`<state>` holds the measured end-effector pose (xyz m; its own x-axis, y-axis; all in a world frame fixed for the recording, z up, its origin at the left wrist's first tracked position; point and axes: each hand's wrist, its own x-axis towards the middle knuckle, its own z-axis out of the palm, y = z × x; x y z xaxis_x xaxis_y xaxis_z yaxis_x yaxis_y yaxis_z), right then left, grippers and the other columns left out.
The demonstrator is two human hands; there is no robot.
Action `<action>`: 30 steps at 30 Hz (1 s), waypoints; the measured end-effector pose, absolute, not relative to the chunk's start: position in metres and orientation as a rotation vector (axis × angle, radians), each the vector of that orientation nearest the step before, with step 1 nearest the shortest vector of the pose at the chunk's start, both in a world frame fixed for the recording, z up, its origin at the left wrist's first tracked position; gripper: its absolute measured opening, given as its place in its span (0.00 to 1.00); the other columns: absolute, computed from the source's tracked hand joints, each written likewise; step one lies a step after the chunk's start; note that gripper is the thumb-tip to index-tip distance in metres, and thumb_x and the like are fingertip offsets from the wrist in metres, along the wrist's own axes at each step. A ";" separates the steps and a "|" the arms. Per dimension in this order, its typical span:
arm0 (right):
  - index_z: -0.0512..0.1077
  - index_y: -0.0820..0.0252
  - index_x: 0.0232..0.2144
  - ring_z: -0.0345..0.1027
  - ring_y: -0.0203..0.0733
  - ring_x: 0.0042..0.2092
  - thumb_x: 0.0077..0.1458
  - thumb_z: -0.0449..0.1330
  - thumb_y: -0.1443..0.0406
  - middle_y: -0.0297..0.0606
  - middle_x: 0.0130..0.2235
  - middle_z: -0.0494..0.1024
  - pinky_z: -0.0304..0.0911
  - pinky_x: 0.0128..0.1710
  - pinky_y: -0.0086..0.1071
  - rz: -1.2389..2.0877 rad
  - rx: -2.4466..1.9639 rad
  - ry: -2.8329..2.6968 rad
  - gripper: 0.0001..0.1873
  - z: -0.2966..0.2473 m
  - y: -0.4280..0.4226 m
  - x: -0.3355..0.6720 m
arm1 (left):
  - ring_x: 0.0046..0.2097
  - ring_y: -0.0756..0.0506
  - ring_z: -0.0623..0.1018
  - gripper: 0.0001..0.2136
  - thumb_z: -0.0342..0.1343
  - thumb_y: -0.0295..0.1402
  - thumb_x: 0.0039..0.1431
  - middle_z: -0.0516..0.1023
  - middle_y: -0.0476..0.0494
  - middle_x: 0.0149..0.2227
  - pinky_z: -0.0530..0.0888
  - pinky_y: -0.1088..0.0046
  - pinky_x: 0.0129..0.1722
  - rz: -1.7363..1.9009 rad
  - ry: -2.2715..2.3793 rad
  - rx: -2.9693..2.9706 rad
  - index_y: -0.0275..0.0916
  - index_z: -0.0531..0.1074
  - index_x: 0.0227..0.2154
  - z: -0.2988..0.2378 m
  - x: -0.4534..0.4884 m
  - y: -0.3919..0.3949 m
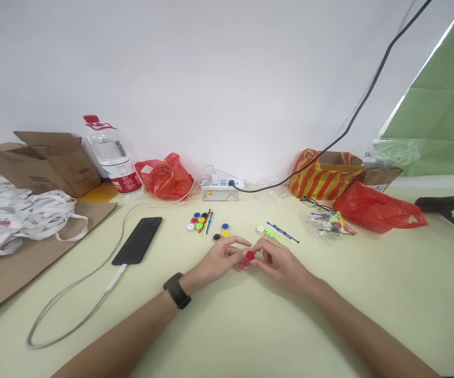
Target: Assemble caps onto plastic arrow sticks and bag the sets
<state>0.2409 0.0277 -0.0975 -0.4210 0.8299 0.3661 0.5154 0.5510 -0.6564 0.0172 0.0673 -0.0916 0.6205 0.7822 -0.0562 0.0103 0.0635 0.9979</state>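
Observation:
My left hand [222,258] and my right hand [277,261] meet over the pale table [250,325], and both pinch a small red disc piece [249,256] between their fingertips. A black watch [177,290] sits on my left wrist. Just beyond the hands lie several coloured discs and thin sticks [201,222], a blue and a yellow disc [225,229], a black disc [216,237], and a green piece with blue sticks [276,232].
A black phone [137,240] on a grey cable lies at left. Along the wall stand a cardboard box [41,160], a water bottle [114,160], red bags [166,176] [376,211], a power strip [221,185], a striped bag [325,176]. A clear packet of parts [329,223] lies at right.

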 end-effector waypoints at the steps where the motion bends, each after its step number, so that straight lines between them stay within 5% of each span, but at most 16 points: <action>1: 0.72 0.54 0.42 0.65 0.39 0.34 0.68 0.57 0.59 0.38 0.41 0.72 0.64 0.36 0.33 0.607 -1.073 -2.107 0.07 -0.098 0.028 0.241 | 0.40 0.41 0.85 0.18 0.62 0.44 0.63 0.85 0.38 0.37 0.78 0.65 0.43 0.667 0.728 1.409 0.37 0.74 0.49 -0.092 0.018 0.067; 8: 0.73 0.56 0.38 0.66 0.40 0.31 0.69 0.53 0.55 0.37 0.33 0.77 0.63 0.32 0.34 0.519 -1.222 -2.029 0.14 -0.102 0.041 0.259 | 0.28 0.47 0.77 0.13 0.57 0.43 0.66 0.82 0.45 0.30 0.72 0.71 0.30 0.865 0.968 1.964 0.41 0.76 0.46 -0.092 0.009 0.072; 15: 0.75 0.58 0.37 0.66 0.42 0.27 0.64 0.56 0.52 0.41 0.32 0.78 0.60 0.29 0.36 0.111 -1.582 -1.698 0.17 -0.104 0.075 0.330 | 0.35 0.41 0.78 0.07 0.56 0.35 0.63 0.82 0.42 0.38 0.71 0.65 0.37 0.890 1.407 2.444 0.41 0.77 0.41 -0.085 -0.015 0.093; 20: 0.77 0.57 0.32 0.72 0.48 0.36 0.61 0.57 0.60 0.42 0.33 0.80 0.58 0.33 0.37 0.018 -1.899 -1.825 0.11 -0.110 0.082 0.358 | 0.35 0.39 0.79 0.07 0.55 0.32 0.63 0.81 0.39 0.36 0.73 0.62 0.38 0.815 1.382 2.426 0.40 0.78 0.34 -0.088 -0.016 0.095; 25: 0.77 0.56 0.37 0.73 0.48 0.39 0.63 0.56 0.59 0.42 0.40 0.79 0.58 0.34 0.37 -0.039 -1.791 -1.875 0.11 -0.109 0.078 0.346 | 0.49 0.34 0.80 0.12 0.56 0.35 0.64 0.82 0.36 0.48 0.74 0.56 0.52 0.824 1.265 2.396 0.41 0.78 0.48 -0.093 -0.014 0.092; 30: 0.76 0.54 0.35 0.74 0.46 0.42 0.64 0.54 0.64 0.39 0.39 0.79 0.61 0.38 0.36 0.128 -1.625 -2.090 0.11 -0.109 0.072 0.324 | 0.65 0.33 0.70 0.20 0.56 0.35 0.66 0.68 0.37 0.67 0.66 0.50 0.65 0.746 1.142 2.418 0.44 0.72 0.60 -0.100 -0.014 0.089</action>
